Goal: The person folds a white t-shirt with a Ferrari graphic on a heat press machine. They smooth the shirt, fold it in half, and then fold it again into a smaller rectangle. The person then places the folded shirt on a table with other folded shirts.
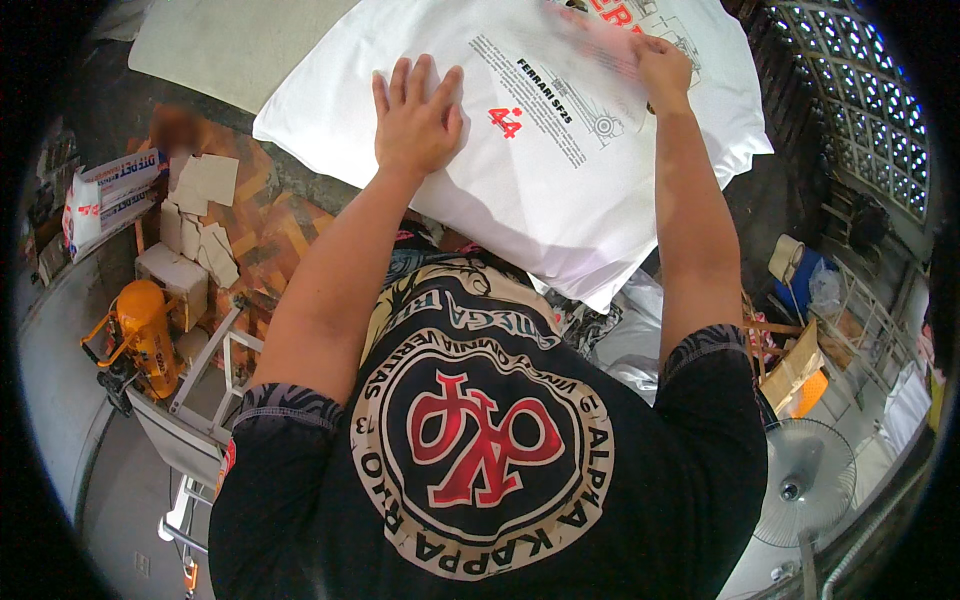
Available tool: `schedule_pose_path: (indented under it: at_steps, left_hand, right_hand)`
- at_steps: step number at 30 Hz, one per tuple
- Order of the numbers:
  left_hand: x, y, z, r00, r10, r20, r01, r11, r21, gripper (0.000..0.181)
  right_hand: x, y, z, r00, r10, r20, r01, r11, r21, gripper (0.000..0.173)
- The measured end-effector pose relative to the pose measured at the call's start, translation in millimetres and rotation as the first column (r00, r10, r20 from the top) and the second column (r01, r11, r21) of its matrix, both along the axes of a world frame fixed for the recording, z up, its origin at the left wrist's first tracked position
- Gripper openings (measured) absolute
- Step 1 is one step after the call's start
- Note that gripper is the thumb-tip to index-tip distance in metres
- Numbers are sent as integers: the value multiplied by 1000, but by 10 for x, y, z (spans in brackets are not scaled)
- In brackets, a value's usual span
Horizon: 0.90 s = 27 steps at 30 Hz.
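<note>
A white printed fabric garment, which looks like a T-shirt, lies spread out before me with black and red print facing up. My left hand rests palm down on its plain part, fingers spread, to the left of the print. At the upper right, my right hand has its fingers pinched together at the edge of a translucent film over the red print. The far part of the garment runs out of the picture at the top.
A pale board lies beyond the garment at upper left. Torn cardboard pieces and an orange tank stand at left. A fan is close at lower right, below a lattice wall.
</note>
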State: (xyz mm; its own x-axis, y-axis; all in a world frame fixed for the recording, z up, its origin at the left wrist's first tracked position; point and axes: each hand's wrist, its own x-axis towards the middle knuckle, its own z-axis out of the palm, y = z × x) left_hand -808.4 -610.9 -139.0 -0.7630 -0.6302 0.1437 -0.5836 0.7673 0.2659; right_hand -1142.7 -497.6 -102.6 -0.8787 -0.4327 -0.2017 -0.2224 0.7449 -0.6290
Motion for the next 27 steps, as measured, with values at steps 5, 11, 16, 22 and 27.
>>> schedule_pose_path:
  at_steps: [5,11,16,22,27]
  left_hand:
    - [-17,6,11,1000,-7,17,7,1000,-7,53]
    - [-4,-6,5,1000,2,30,-1,1000,-16,52]
    - [-15,-2,13,1000,4,24,-4,1000,1,52]
    - [-24,-3,27,998,8,67,-9,1000,11,52]
    - [-28,-15,7,997,-8,78,7,1000,19,52]
  right_hand:
    - [-210,99,-242,1000,-3,-24,2,999,-53,28]
    - [-377,150,-214,995,-93,-21,89,988,-126,26]
    - [-563,308,-149,945,-268,188,320,872,-371,21]
    - [-811,618,42,846,-457,275,533,697,-481,16]
    - [-1086,1043,99,792,-561,243,587,588,-556,15]
